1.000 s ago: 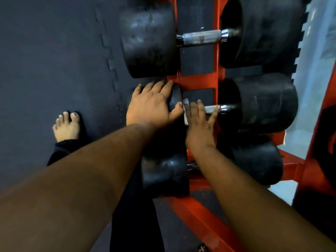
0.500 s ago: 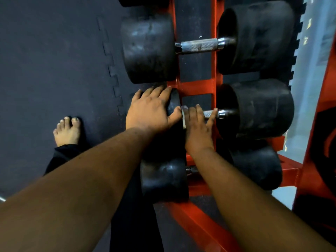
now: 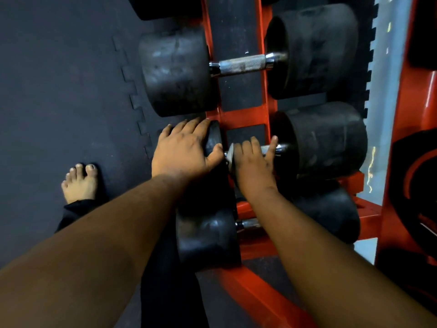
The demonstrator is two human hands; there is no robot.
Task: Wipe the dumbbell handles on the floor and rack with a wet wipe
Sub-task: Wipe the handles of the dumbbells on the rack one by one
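A black dumbbell lies across the red rack [image 3: 246,117]; its right weight head [image 3: 331,140] shows fully. My left hand [image 3: 184,150] rests over the dumbbell's left weight head [image 3: 212,138], fingers spread, thumb at its inner edge. My right hand [image 3: 253,162] lies on the metal handle [image 3: 280,149] with a pale wet wipe [image 3: 230,150] under the fingers, its corner showing at the left. The fingers curve over the handle, and the index finger points at the chrome collar.
Another dumbbell with a bare knurled handle [image 3: 243,63] sits further along the rack. A nearer dumbbell [image 3: 208,237] lies under my forearms. My bare left foot [image 3: 81,183] stands on the dark puzzle-mat floor [image 3: 59,91]. A red frame with black plates [image 3: 416,185] stands at right.
My right hand has shifted slightly along the handle with the wipe. The left hand stays on the weight head. The view has tilted a little, so the rack sits lower in frame.
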